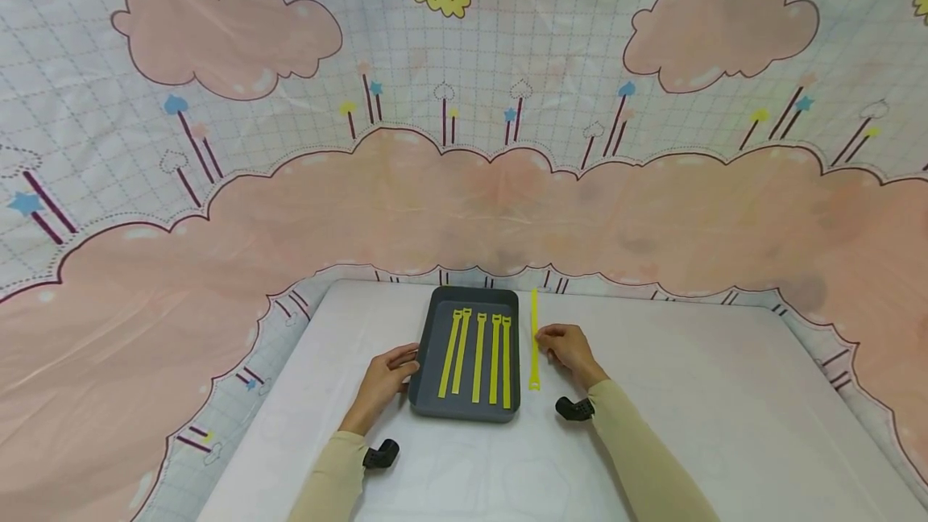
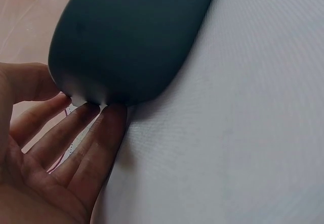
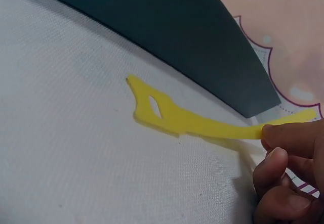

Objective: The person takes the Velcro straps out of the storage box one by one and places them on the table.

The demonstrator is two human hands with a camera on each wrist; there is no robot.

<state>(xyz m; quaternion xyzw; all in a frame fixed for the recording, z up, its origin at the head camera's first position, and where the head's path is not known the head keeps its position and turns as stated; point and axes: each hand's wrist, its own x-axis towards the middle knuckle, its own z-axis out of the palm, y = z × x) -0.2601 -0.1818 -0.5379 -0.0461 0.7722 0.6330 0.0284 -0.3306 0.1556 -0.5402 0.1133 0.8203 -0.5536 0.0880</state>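
Note:
A grey tray (image 1: pixel 441 408) lies on the white table. In it, several yellow hook-and-loop cable ties (image 1: pixel 479 361) lie lengthwise side by side, slotted heads toward the far end. My left hand (image 1: pixel 384 381) holds the tray's left edge. The left wrist view has the thumb at the rim of the dark tray wall (image 2: pixel 131 37) and fingertips against its outside. Right of the tray, my right hand (image 1: pixel 569 349) pinches another yellow cable tie (image 3: pixel 202 125) partway along its strip. Its slotted head points toward me, low over the cloth in the right wrist view.
The white table (image 1: pixel 652 425) extends to both sides of the tray. Behind it hangs a printed curtain (image 1: pixel 507 200) with pink clouds. A black camera mount sits on the left wrist (image 1: pixel 382 454) and another on the right wrist (image 1: pixel 574 409).

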